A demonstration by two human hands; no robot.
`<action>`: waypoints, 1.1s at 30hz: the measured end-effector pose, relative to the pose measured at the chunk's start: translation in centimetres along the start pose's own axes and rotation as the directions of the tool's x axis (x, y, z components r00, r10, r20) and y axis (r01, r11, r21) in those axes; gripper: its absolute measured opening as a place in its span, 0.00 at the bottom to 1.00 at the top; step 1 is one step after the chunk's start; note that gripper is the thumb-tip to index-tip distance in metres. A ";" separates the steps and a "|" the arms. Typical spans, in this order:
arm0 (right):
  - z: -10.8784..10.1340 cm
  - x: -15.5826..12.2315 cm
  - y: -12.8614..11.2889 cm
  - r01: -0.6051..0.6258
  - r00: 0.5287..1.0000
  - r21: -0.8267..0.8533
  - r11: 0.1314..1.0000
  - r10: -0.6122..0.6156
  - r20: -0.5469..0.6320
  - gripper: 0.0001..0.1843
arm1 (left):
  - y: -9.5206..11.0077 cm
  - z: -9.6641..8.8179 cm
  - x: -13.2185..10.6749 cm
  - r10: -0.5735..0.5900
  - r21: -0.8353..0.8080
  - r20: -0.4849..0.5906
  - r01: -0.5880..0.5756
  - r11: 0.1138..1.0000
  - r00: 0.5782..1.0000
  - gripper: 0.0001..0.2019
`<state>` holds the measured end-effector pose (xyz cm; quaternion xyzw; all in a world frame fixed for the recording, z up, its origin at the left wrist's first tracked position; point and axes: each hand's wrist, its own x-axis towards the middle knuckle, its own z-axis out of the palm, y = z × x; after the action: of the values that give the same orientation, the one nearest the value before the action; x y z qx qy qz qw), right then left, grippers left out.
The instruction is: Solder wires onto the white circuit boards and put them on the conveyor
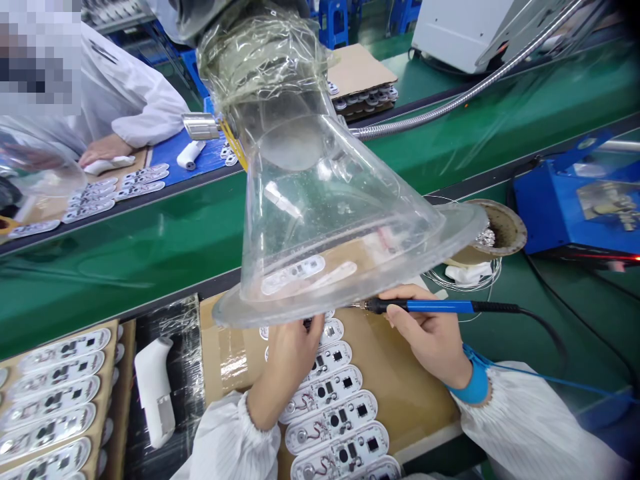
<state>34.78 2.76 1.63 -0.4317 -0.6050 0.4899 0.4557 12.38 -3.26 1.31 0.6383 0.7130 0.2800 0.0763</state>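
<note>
My right hand (433,330) is closed round the blue-and-black handle of a soldering iron (435,306), its tip pointing left under the rim of a clear fume hood (345,200). My left hand (295,350) is closed beside the tip, its fingertips partly hidden by the hood's rim; I cannot make out what they pinch. Beneath and in front of the left hand, a column of white oval circuit boards (333,421) lies on a cardboard sheet (400,387). Through the hood a further white board (294,273) shows. A blue wrist strap (473,378) circles my right wrist.
On the left lie a white device housing (154,390) and cardboard with several boards (57,387). A solder pot-like round container (505,227), wire coils and a blue machine (575,200) stand right. Across the green divider (125,250) a co-worker's hand (106,150) rests on a white part.
</note>
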 end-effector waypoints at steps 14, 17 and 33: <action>-0.2 -0.2 0.3 -0.038 0.999 0.012 0.999 0.038 -0.020 0.06 | 0.3 -0.6 0.0 -0.016 -0.043 0.054 0.018 0.999 0.998 0.10; -0.2 -0.1 0.0 -0.026 1.000 0.032 0.999 0.026 -0.001 0.05 | 0.4 -0.7 -0.1 0.001 -0.016 0.065 0.000 1.000 0.998 0.10; 0.0 0.0 -0.7 0.025 0.998 0.005 1.000 -0.026 0.055 0.07 | 0.0 -0.2 -0.1 0.021 0.042 0.048 -0.023 0.999 0.999 0.07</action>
<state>34.75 2.64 2.30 -0.4093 -0.6217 0.4970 0.4461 12.33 -3.45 1.45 0.6539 0.7099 0.2503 0.0764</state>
